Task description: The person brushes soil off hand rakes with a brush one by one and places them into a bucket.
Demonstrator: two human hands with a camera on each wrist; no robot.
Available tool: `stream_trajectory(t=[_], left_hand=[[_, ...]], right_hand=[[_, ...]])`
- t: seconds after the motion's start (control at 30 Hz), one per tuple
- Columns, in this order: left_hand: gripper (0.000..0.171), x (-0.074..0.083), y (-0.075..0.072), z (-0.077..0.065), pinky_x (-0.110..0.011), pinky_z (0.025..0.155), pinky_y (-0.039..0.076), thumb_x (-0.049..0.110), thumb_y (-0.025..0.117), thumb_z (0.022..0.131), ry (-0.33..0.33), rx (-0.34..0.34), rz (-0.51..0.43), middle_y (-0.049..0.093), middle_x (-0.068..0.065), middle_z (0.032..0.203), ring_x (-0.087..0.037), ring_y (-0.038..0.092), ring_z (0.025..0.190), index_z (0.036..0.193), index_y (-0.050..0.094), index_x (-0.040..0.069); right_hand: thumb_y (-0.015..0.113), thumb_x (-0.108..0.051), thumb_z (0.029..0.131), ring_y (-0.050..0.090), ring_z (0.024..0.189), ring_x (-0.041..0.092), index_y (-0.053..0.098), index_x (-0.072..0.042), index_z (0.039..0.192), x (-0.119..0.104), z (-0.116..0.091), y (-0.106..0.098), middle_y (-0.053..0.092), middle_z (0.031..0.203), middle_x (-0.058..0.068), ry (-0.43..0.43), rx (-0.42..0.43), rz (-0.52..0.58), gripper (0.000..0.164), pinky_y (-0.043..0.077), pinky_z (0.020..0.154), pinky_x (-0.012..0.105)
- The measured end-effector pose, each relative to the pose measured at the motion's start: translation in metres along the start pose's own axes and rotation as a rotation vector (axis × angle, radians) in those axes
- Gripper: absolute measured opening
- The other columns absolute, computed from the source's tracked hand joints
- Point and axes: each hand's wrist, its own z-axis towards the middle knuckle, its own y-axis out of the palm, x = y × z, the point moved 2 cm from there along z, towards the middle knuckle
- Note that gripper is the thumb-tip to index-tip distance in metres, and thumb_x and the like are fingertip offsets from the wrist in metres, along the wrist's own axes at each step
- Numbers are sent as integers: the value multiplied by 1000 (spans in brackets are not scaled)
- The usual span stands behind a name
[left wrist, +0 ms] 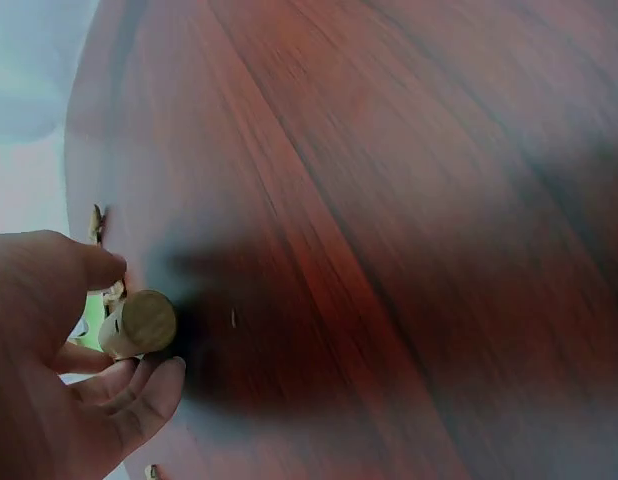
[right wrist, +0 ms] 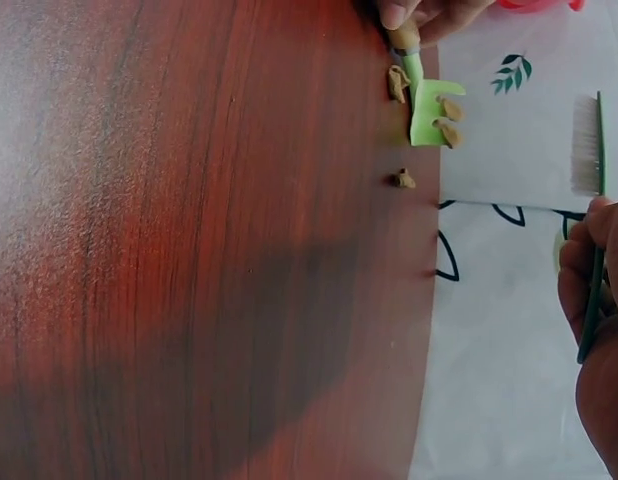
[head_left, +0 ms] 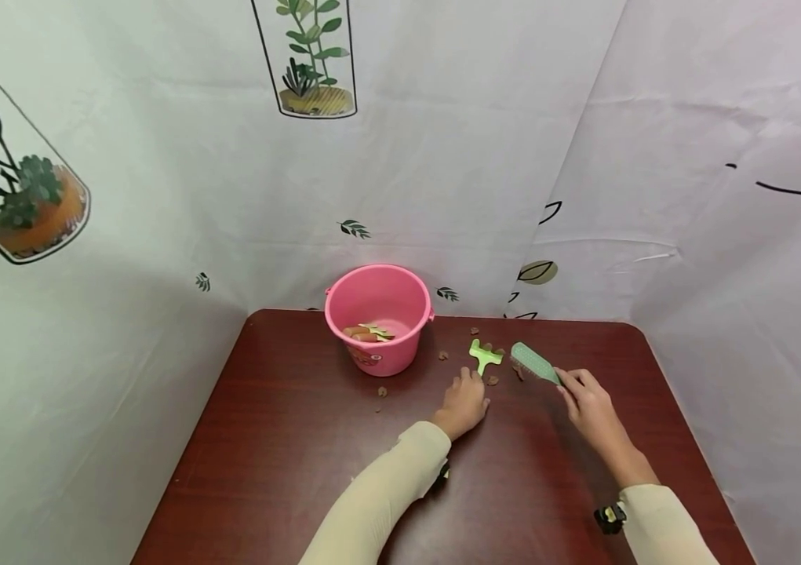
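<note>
My left hand [head_left: 464, 402] grips the wooden handle [left wrist: 149, 322] of a small hand rake [head_left: 486, 357] with a light green head. In the right wrist view the rake head [right wrist: 429, 118] lies low along the tabletop, with small brown pieces [right wrist: 449, 132] at its tines. My right hand [head_left: 589, 410] holds a pale green brush [head_left: 534, 363] by its dark handle. The brush's bristles [right wrist: 586, 150] face the rake, and its head hovers just right of the rake's tines. More brown bits [head_left: 493, 380] are scattered around the rake.
A pink bucket [head_left: 407, 349] stands at the back of the dark red wooden table [head_left: 287, 439], with wooden-handled green tools [head_left: 369, 333] inside. Single brown bits [head_left: 382, 391] lie in front of it and to its right. White patterned cloth [head_left: 485, 157] rises behind the table's back edge.
</note>
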Motion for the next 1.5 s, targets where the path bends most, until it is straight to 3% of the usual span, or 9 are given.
stream_trajectory(t=[0.17, 0.43, 0.6, 0.9, 1.2, 1.4, 1.5], left_hand=[[29, 1, 4, 3, -37, 71, 58, 17, 71, 94, -32, 39, -43, 54, -13, 103, -26, 62, 83, 115, 61, -1], [75, -5, 7, 9, -39, 87, 57, 15, 80, 84, -105, -53, -82, 55, -22, 124, -34, 63, 104, 146, 45, -8], [81, -12, 1, 7, -41, 92, 56, 15, 81, 84, -115, -97, -93, 54, -24, 131, -36, 62, 111, 150, 40, -8], [88, -35, -9, 0, -48, 92, 56, 16, 84, 82, -118, -63, -96, 55, -27, 133, -40, 62, 117, 152, 37, -8], [85, -49, -17, -9, -49, 85, 57, 14, 84, 81, -126, -54, -81, 58, -25, 125, -40, 63, 110, 151, 39, -5], [72, -55, -20, -16, -49, 88, 55, 16, 79, 88, -92, -62, -70, 59, -25, 121, -39, 61, 107, 146, 44, -6], [61, -58, -20, -20, -49, 89, 54, 14, 80, 84, -71, -57, -41, 60, -23, 115, -38, 60, 103, 135, 51, -5]], right_hand=[[79, 14, 78, 59, 76, 22, 70, 10, 119, 1, -2, 0, 59, 94, 17, 9, -13, -1, 43, 51, 59, 36], [81, 16, 74, 59, 76, 22, 69, 10, 120, 1, -5, -1, 59, 95, 17, 18, -24, 8, 48, 51, 59, 36], [80, 14, 77, 60, 75, 22, 69, 11, 121, 2, -6, 0, 59, 96, 17, 32, -31, 4, 45, 53, 58, 38], [78, 13, 80, 59, 75, 21, 69, 11, 121, 1, -7, 2, 60, 97, 18, 32, -30, 10, 42, 52, 57, 37], [79, 15, 77, 59, 75, 21, 69, 10, 121, 0, -6, 3, 59, 97, 17, 38, -35, 15, 46, 53, 58, 38], [77, 13, 81, 59, 75, 20, 69, 10, 122, -1, -7, 4, 60, 96, 16, 48, -41, 11, 41, 53, 58, 37], [77, 13, 82, 59, 76, 20, 69, 10, 121, -1, -8, 4, 60, 96, 16, 43, -41, 14, 41, 53, 58, 37]])
